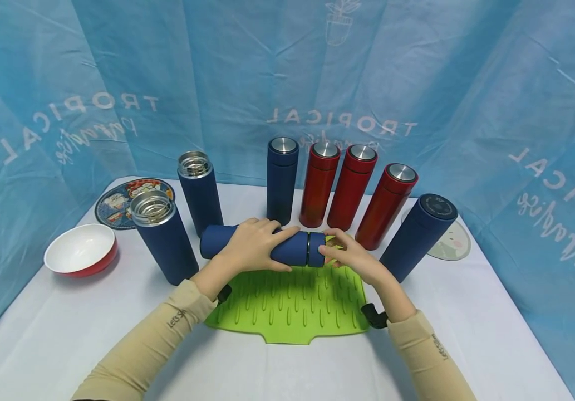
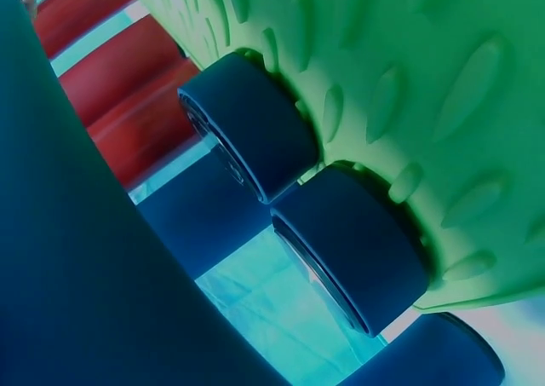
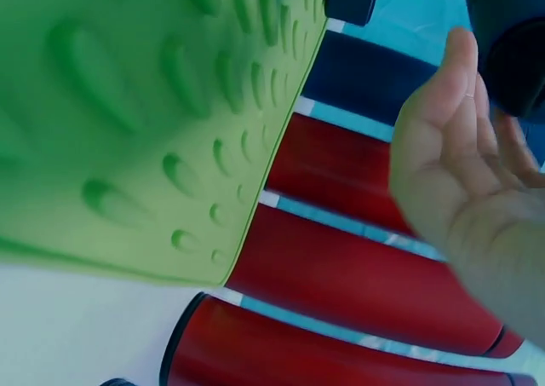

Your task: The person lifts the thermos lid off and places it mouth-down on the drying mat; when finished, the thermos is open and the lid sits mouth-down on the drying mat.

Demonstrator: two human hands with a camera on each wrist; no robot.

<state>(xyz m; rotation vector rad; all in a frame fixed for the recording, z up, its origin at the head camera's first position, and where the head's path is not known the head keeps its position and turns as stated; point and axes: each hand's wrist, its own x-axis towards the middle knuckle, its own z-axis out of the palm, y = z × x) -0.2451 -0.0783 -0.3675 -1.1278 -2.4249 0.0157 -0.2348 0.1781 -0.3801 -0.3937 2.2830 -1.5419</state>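
Observation:
My left hand (image 1: 259,245) grips a dark blue thermos bottle (image 1: 289,249) from above, its fingers round the body. The bottle lies level above a green studded mat (image 1: 287,306). Its lid (image 1: 316,249) points right, with a thin dark ring where it meets the body. At that end, my right hand (image 1: 349,256) has loosely bent fingers (image 3: 460,62) close about the lid's edge; firm contact is not clear. Two blue lids (image 2: 247,126) stand on the mat in the left wrist view; the held bottle and left hand largely hide them from the head view.
Two lidless blue bottles (image 1: 167,239) stand at left, near a red-and-white bowl (image 1: 82,250) and a patterned round mat (image 1: 117,206). Behind stand a lidded blue bottle (image 1: 282,181) and three red bottles (image 1: 349,186). At right, another blue bottle (image 1: 414,239) stands before a pale round mat (image 1: 452,242).

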